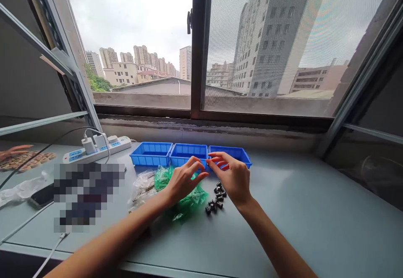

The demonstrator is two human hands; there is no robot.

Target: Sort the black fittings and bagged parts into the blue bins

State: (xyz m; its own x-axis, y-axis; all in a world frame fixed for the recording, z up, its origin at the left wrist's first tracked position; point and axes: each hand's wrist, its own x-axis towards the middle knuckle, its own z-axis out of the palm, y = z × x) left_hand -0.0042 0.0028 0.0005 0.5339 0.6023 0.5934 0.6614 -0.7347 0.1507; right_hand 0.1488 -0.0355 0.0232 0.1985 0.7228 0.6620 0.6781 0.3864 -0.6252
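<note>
My left hand (185, 180) hovers over a crumpled green plastic bag (193, 200), thumb and forefinger apart with no object visible between them. Close by on the right, my right hand (234, 177) has its thumb and forefinger tips brought together in front of the blue bins; anything between them is too small to make out. Beneath and between the hands lies a loose pile of small black cylindrical parts (214, 205). A clear plastic bag (143, 185) with thin pieces in it lies left of the green one.
Three blue bins stand in a row: left (149, 159), middle (176, 161) and right (246, 158), the last partly behind my right hand. A white power strip (118, 145) with cables, a phone (44, 195) and another person's hand (14, 151) over round pieces (34, 160) are at left.
</note>
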